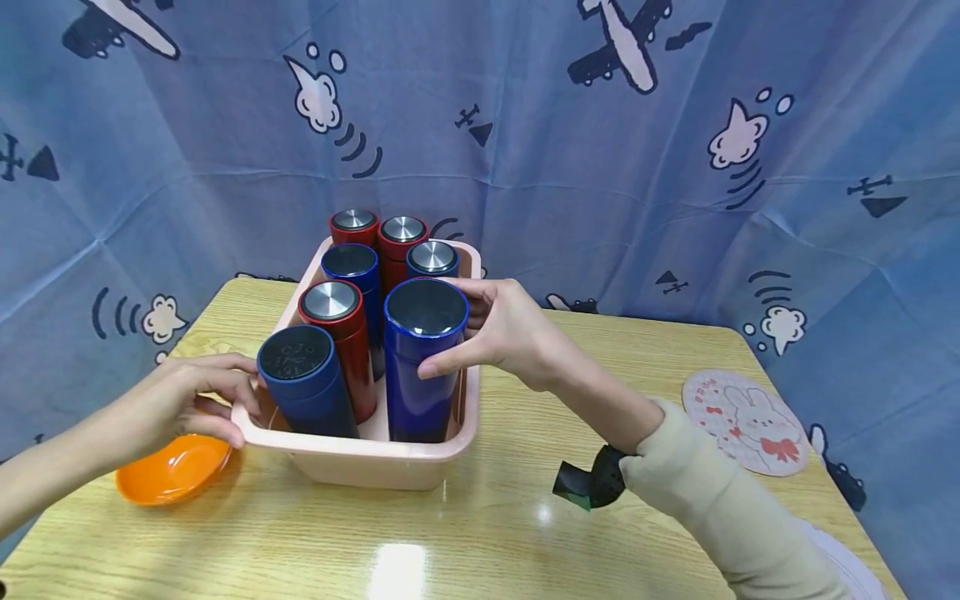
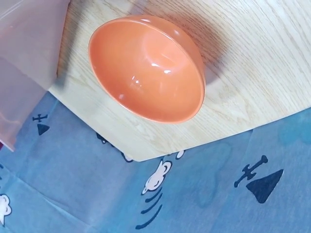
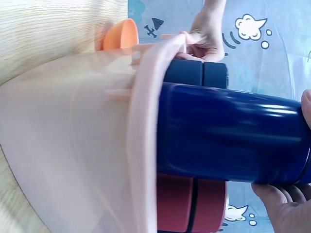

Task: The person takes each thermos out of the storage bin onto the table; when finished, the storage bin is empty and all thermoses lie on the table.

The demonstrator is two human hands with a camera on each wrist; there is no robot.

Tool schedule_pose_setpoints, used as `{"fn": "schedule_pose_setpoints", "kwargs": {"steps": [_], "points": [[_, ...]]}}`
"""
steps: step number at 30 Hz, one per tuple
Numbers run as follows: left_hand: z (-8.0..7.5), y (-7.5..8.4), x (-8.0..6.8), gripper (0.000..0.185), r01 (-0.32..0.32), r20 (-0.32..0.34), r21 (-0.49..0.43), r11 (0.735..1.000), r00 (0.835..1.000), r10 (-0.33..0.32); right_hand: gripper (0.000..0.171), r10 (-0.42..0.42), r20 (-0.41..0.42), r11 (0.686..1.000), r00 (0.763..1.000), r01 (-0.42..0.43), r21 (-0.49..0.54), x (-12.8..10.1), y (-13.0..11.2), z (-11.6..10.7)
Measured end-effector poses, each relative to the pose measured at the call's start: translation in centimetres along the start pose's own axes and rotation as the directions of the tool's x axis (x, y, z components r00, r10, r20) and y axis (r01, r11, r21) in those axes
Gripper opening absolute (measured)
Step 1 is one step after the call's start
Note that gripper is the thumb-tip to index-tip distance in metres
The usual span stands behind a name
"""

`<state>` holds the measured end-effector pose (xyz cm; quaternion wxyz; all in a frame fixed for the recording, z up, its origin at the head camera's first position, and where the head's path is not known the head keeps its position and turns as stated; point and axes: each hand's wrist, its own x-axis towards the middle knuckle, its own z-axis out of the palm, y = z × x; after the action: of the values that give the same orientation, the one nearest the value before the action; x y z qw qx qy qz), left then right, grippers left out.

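My right hand (image 1: pixel 504 332) curls around the upper part of the big blue flask (image 1: pixel 422 367), thumb on the near side and fingers over the far rim. That flask stands upright in the near right corner of the pink tub (image 1: pixel 375 462), its base down inside the walls; the right wrist view shows its body crossing the tub rim (image 3: pixel 146 145). My left hand (image 1: pixel 187 398) pinches the tub's near left corner, fingers over the edge, apparently steadying it. Just below that hand sits an orange bowl (image 1: pixel 171 471) on the wooden table (image 1: pixel 487 533).

By my reading, the work is at an early or middle stage. Six other flasks stand in the tub beyond my hands: a dark blue one (image 1: pixel 303 379) right by the left fingers, a red one (image 1: pixel 337 337) behind it, and four more further back. None stands out on the table. Whether the gripped flask is going in or coming out, I cannot tell.
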<state>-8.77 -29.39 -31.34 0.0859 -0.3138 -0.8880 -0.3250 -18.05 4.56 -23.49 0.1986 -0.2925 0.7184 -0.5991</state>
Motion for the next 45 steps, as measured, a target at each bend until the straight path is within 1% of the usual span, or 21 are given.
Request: {"fn": "schedule_pose_setpoints", "kwargs": {"steps": [8,12,17,25,28,33,35,37,39,42,45], "points": [[0.1,-0.1,-0.1,0.04,-0.017,-0.007,-0.006,1.0,1.0,0.017,0.071,-0.019,-0.019,0.999,1.0,0.018,-0.027,-0.1,-1.7,-0.7],[0.1,-0.1,-0.1,0.04,-0.008,-0.006,-0.01,1.0,1.0,0.008,0.071,-0.025,-0.026,0.999,0.999,0.024,-0.024,-0.1,-2.5,-1.2],[0.1,-0.1,-0.1,0.041,0.001,-0.008,-0.017,1.0,1.0,-0.001,0.067,-0.042,-0.04,0.999,0.998,0.041,-0.026,-0.2,-3.6,-1.9],[0.1,0.0,0.0,0.039,-0.006,-0.01,-0.02,1.0,1.0,0.005,0.065,-0.12,-0.066,0.993,0.991,0.12,-0.001,-0.6,-5.9,-3.3],[0.1,0.0,0.0,0.039,-0.013,-0.011,-0.02,1.0,1.0,0.013,0.062,-0.156,-0.056,0.988,0.986,0.157,0.001,-0.8,-6.9,-4.1],[0.1,0.0,0.0,0.04,-0.007,-0.014,-0.007,1.0,1.0,0.007,0.055,-0.217,-0.044,0.976,0.975,0.217,-0.007,-1.6,-8.1,-5.3],[0.1,0.0,-0.1,0.04,-0.007,-0.014,-0.001,1.0,1.0,0.007,0.049,-0.239,-0.039,0.971,0.97,0.238,-0.012,-1.9,-8.4,-5.9],[0.1,0.0,-0.1,0.04,-0.011,-0.014,0.003,1.0,1.0,0.011,0.045,-0.259,-0.029,0.965,0.965,0.258,-0.041,-2.2,-8.5,-6.5],[0.1,-0.1,-0.1,0.04,-0.014,-0.017,0.011,1.0,1.0,0.014,0.043,-0.268,-0.022,0.963,0.963,0.267,-0.041,-2.5,-8.5,-7.2],[0.1,-0.1,-0.1,0.04,-0.016,-0.015,0.016,1.0,1.0,0.016,0.044,-0.279,-0.013,0.959,0.96,0.278,-0.049,-3.0,-8.4,-8.3],[0.1,-0.1,0.0,0.04,-0.021,-0.016,0.024,0.999,1.0,0.021,0.049,-0.266,-0.013,0.964,0.964,0.266,-0.013,-3.4,-8.1,-9.4]]}}
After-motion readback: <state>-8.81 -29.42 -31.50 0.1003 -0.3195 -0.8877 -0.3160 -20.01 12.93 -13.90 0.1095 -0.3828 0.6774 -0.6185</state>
